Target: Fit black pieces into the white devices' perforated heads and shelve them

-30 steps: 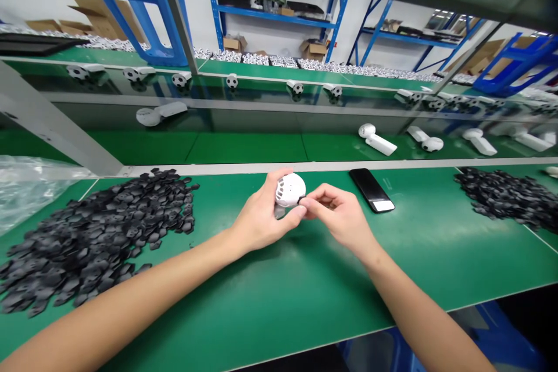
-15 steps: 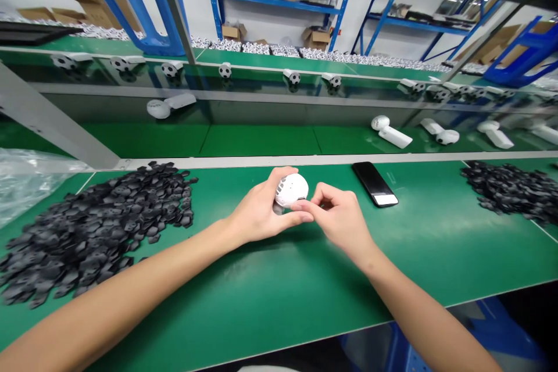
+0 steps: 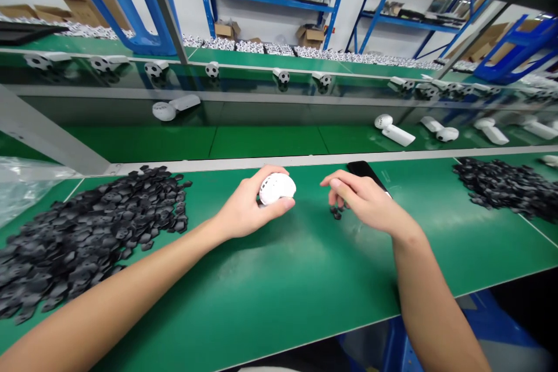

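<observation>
A white rounded shell (image 3: 277,188) with dark slots along its left side is held in my left hand (image 3: 250,203), fingers behind and thumb along its lower edge. To the right, apart from the shell, my right hand (image 3: 364,200) is raised over the green table, with index finger and thumb extended and the other fingers curled. Several small black pieces (image 3: 336,213) show below those curled fingers and seem to be held by them. Beyond that hand lies a black phone (image 3: 365,170), partly covered.
A large heap of black plastic pieces (image 3: 91,232) spreads over the left of the table, a smaller heap (image 3: 510,189) on the right. Clear plastic bagging (image 3: 26,186) lies at the left edge. White football-ended parts (image 3: 394,131) rest on the green conveyor ahead.
My right hand has moved away from the shell to the right, uncovering small black pieces and partly covering the phone. The left hand keeps the shell, slightly further left in view.
</observation>
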### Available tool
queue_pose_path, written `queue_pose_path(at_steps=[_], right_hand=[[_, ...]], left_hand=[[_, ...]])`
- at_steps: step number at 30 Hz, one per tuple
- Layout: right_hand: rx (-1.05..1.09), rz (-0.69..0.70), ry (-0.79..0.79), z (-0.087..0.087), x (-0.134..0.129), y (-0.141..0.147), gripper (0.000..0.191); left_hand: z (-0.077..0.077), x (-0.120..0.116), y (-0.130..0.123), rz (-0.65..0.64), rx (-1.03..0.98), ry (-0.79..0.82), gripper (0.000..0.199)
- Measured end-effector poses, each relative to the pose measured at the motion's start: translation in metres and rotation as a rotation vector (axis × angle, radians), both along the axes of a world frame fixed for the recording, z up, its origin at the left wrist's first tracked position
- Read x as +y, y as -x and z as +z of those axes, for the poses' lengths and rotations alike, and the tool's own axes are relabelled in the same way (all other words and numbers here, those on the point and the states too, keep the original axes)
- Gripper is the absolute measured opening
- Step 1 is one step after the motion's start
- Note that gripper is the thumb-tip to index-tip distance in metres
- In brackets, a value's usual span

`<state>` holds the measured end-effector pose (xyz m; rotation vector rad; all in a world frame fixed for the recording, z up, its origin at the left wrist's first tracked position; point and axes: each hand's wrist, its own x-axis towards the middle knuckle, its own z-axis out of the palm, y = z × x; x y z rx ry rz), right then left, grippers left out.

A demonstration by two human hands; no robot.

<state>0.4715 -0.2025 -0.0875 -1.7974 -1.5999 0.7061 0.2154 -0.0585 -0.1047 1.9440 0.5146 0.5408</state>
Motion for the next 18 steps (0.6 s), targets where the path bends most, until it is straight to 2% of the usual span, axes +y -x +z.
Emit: queue_pose_path(at_steps=[2,5,7,9,12,16,18], right_hand=[[-0.173,-0.07,0.093,-0.005,0.0,-0.017,0.029],[-0.214,-0.029,0.252,-0.016,0.002,-0.031,0.023],[-0.227,-0.029,0.295,-0.022,0.003,-0.034,0.032],[-0.277,-0.05,0.308,-0.027,0.005,-0.033,0.05],[-0.318,-0.04,0.367,-0.031,0.006,-0.029,0.06],[-0.319,-0.059,0.423,-0.031,0.006,-0.029,0.048],[-0.326,-0.079,0.398,-0.027,0.004,-0.029,0.043]], left_hand=[[0.001,0.002,0.0,0.003,-0.041,0.051,0.052],[-0.001,0.004,0.0,0.014,-0.076,0.122,0.052],[-0.004,0.004,0.0,0.032,-0.102,0.147,0.054],[-0.004,0.004,-0.001,0.046,-0.152,0.117,0.064],[0.0,0.002,-0.001,0.001,-0.154,-0.071,0.083],[0.011,0.002,0.0,0.021,0.043,-0.458,0.066],[0.017,0.003,0.002,0.062,0.155,-0.498,0.067]])
